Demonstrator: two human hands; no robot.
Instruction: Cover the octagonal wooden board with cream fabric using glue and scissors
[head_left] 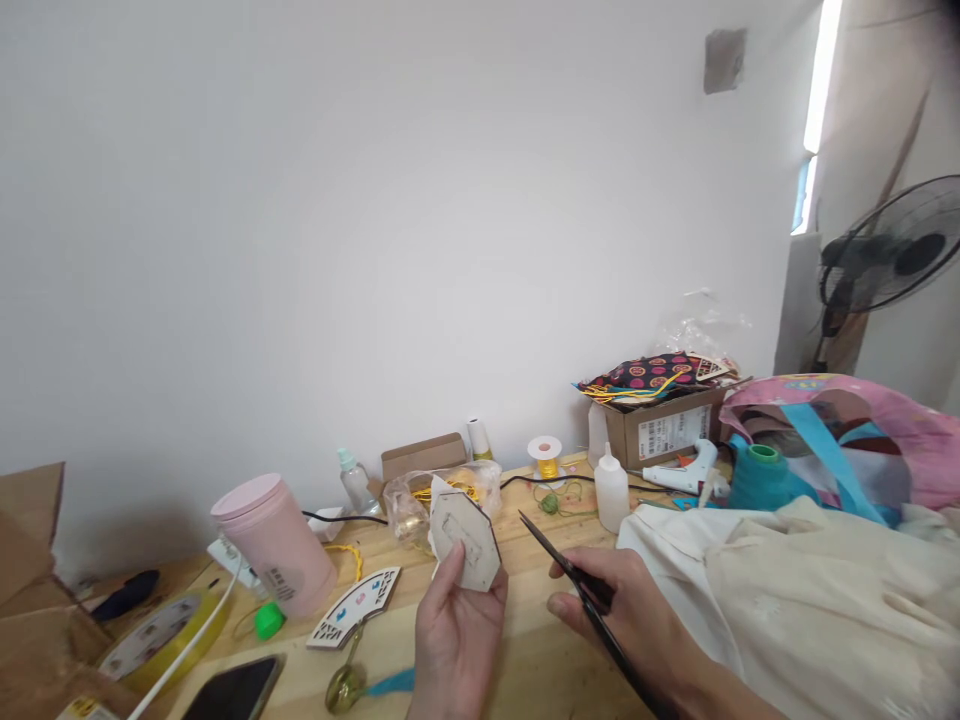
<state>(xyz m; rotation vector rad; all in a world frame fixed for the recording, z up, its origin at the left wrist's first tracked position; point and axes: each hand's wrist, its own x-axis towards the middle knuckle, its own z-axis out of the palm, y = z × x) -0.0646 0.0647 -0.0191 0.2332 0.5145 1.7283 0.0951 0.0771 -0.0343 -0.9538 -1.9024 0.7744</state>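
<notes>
In the lower middle, my left hand is closed on an octagonal pale board piece, the thumb pressed on its face. The piece has a dark edge, marks on its surface and a loose white flap at its left side. To its right, my right hand grips a long dark pointed tool; whether it is scissors or tweezers I cannot tell. Its tip points up and left, apart from the board piece. On the table left of my left hand lie a fan-shaped cutout plate and a gold bell with a blue ribbon.
A pink canister, tape roll and phone are at left. Behind my hands are a plastic bag, thread spool and white squeeze bottle. A filled carton, glue gun and pale cloth occupy the right.
</notes>
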